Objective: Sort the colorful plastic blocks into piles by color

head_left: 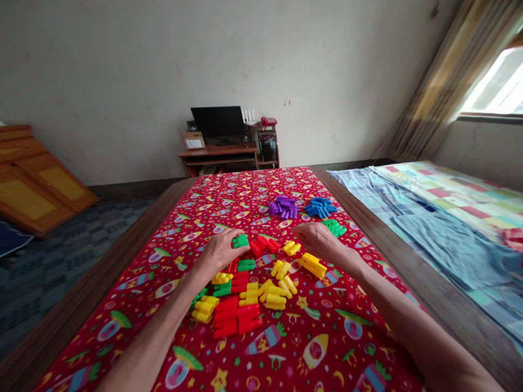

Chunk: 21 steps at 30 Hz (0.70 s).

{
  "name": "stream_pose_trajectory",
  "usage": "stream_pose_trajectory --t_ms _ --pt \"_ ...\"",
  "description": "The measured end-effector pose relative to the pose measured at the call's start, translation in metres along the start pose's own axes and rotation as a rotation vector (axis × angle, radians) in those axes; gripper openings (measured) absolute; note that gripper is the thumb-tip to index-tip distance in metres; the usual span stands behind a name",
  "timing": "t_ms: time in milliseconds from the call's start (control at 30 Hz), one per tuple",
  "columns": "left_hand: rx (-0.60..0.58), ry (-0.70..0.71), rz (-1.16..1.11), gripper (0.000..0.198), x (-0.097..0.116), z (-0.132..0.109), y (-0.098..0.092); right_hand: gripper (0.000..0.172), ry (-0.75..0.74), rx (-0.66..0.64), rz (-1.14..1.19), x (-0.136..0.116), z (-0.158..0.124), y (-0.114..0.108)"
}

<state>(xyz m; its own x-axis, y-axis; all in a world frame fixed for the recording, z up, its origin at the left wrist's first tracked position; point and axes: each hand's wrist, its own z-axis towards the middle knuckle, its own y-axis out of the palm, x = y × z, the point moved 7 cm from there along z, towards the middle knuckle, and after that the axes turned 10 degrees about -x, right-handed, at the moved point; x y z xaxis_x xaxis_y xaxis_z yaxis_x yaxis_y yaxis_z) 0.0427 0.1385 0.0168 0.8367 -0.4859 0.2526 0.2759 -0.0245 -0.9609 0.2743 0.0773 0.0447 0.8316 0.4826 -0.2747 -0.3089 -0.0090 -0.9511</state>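
My left hand [222,247] closes its thumb and fingers around a green building block [240,241], just above the left part of the block group. My right hand [318,238] is over the cloth beside a pile of green blocks [334,227]. Its fingers are curled together and point left; whatever they may hold is hidden. Red blocks [263,245] lie between the two hands. Yellow blocks [312,265] are scattered below my right hand. Nearer to me, joined or touching red blocks [226,316] sit among yellow and green ones.
Purple blocks [283,207] and blue blocks [320,207] form two heaps farther back. A red patterned cloth [310,326] covers the middle of the wooden table [134,239]. To the right is a bed [449,218]. A desk with a monitor [218,124] stands against the wall.
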Motion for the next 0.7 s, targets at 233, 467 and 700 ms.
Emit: stream_pose_trajectory --t_ms 233,467,700 --pt "0.034 0.203 -0.297 0.041 0.076 -0.023 0.009 0.021 -0.141 -0.024 0.553 -0.047 0.006 0.032" --pt "-0.130 0.119 -0.134 0.048 0.041 -0.023 0.005 0.016 0.072 -0.125 0.268 0.041 0.001 -0.016" --pt "-0.267 -0.093 0.068 0.051 -0.066 -0.026 -0.004 0.014 0.335 -0.437 0.065 0.140 -0.040 -0.016"
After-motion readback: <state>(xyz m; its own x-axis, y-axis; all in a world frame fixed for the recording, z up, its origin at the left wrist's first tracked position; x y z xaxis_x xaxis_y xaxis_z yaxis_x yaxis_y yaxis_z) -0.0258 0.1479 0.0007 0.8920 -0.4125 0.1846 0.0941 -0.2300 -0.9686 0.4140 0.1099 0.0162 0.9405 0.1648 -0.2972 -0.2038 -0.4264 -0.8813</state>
